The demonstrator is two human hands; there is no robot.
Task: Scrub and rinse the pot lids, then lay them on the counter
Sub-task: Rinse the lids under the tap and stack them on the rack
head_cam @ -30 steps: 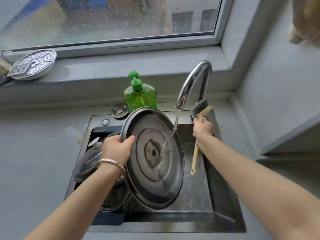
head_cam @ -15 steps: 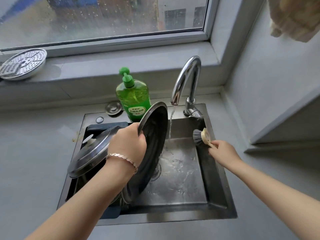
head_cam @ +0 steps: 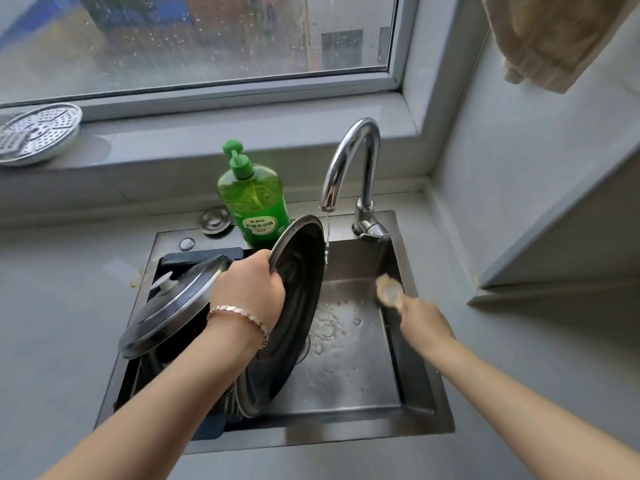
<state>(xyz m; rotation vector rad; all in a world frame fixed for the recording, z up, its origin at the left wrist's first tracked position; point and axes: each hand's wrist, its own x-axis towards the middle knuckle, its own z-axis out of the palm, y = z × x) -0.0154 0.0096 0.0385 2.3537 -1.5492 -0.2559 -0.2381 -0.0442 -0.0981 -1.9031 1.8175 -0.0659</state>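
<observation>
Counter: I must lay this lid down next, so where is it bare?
Bare: the counter left of the sink, and the patch between its right rim and the wall. Crowded: behind the sink, soap bottle, cap, faucet; the sink's left half holds another lid.

the only readable print is on the green soap bottle [head_cam: 251, 192] at the sink's [head_cam: 346, 438] 12 o'clock edge, the pot lid [head_cam: 298, 289] at its 5 o'clock: a label [head_cam: 260, 226] with chinese characters, seemingly 柠檬洗洁精; the finer print is too small to read.
</observation>
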